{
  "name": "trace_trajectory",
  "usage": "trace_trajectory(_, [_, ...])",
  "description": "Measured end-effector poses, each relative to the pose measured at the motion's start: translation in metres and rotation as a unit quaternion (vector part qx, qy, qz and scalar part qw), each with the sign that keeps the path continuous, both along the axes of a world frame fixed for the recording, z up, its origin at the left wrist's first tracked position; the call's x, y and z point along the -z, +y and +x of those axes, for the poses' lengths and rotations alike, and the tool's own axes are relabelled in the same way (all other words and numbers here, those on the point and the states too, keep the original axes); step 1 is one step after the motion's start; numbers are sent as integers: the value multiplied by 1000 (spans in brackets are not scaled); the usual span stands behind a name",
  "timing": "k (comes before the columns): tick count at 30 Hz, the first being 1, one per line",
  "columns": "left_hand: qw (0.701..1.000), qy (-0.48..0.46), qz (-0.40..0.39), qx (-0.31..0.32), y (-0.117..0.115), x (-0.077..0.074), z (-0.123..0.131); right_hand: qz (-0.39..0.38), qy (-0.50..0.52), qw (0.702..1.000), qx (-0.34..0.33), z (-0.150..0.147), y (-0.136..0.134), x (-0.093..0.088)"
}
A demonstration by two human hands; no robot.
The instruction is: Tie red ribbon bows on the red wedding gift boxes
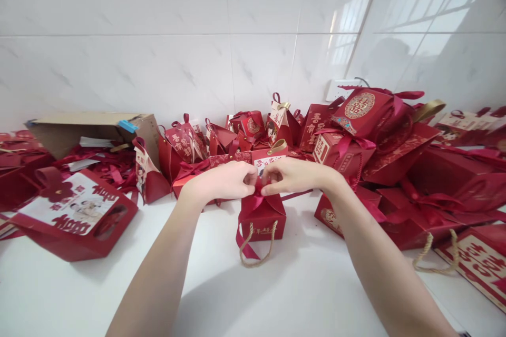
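A small red gift box (262,224) stands upright on the white table before me, its twisted rope handle (259,262) hanging down the near side. Red satin ribbon (258,201) lies across its top, and one tail drops along the left side. Just above the lid, my left hand (233,178) is closed, fingertips pinching the ribbon. Close beside it, my right hand (286,174) pinches the same ribbon from the other side. The fingertips nearly meet, and the ribbon between them is partly hidden.
A cardboard box (95,129) holding red ribbons stands at the left. In front of it lies a larger red gift box (85,221) with a white panel. Many red boxes (358,110) are piled at the right, and more line the tiled wall (158,63).
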State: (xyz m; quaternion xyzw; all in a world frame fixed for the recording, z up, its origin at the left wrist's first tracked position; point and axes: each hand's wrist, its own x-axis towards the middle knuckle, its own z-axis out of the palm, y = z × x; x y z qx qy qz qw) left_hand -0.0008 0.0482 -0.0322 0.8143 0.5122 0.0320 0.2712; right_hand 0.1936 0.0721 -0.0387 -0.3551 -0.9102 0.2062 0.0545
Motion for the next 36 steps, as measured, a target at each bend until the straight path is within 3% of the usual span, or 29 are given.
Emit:
trace_trajectory(3, [1000, 17, 15, -6, -1, -2, -1, 4, -4, 1000, -22, -3, 1, 3])
trace_trajectory(9, [997, 71, 18, -25, -1, -4, 0, 7, 23, 1000, 18, 4, -3, -5])
trace_trajectory(14, [997, 65, 2, -32, 1, 4, 6, -8, 58, 998, -27, 1, -6, -7])
trace_trajectory(18, [993, 86, 77, -37, 4, 6, 6, -21, 43, 998, -35, 2, -6, -7])
trace_trajectory(22, [972, 102, 193, -84, 6, 5, 5, -39, 52, 997, -30, 5, -9, -10])
trace_trajectory(29, [943, -34, 291, -155, 4, -2, 3, -88, 154, 982, -71, 6, -14, -11])
trace_trajectory(36, [885, -181, 364, -227, 5, -9, -3, -204, 313, 926, -54, 6, -15, -8])
